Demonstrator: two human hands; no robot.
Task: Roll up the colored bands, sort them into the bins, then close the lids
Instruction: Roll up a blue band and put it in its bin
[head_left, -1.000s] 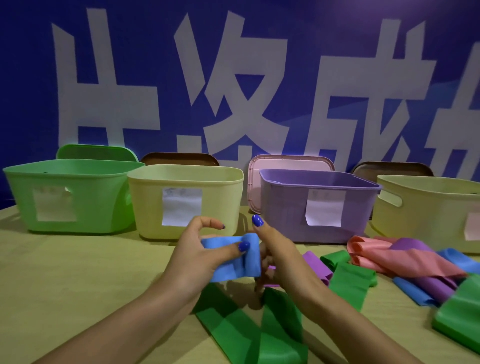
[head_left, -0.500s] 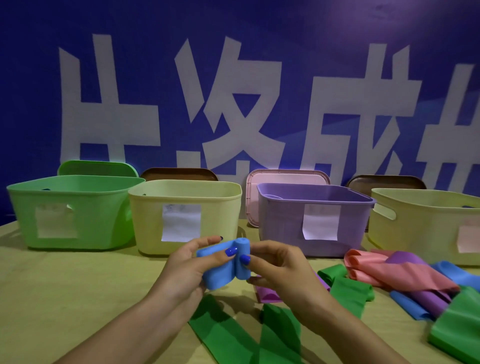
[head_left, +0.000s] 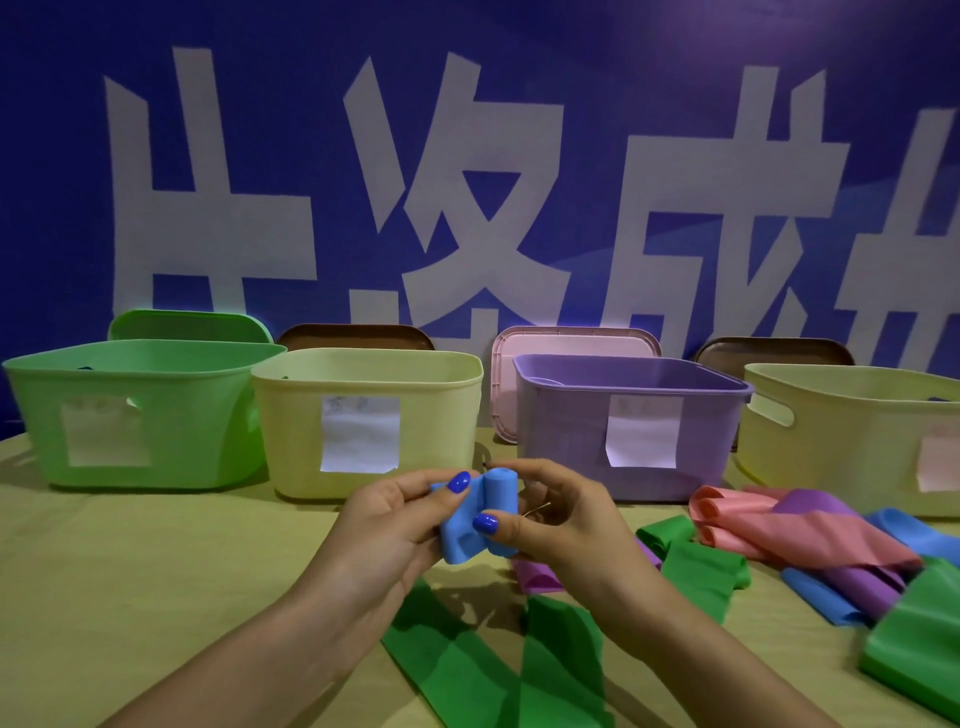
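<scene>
A blue band (head_left: 475, 514) is held above the table between both hands, mostly rolled into a short cylinder with a small flap left. My left hand (head_left: 387, 525) pinches the loose flap with its thumb on top. My right hand (head_left: 556, 519) grips the rolled part, thumb on the front. Four open bins stand in a row behind: green (head_left: 130, 415), yellow (head_left: 363, 384), purple (head_left: 571, 431) and a second yellow (head_left: 841, 431). Loose bands lie on the table: green (head_left: 493, 660) below my hands, and a pink (head_left: 789, 530), purple and blue pile at right.
Lids lean against the blue wall behind the bins: green (head_left: 187, 325), brown (head_left: 353, 336), pink (head_left: 571, 340) and brown (head_left: 774, 349). Each bin carries a white paper label. Another green band (head_left: 914, 644) lies at the right edge. The table is tan.
The roll has grown as both hands turned it, and the free blue flap has shortened. The view tilted up a little, so the bins sit lower in frame.
</scene>
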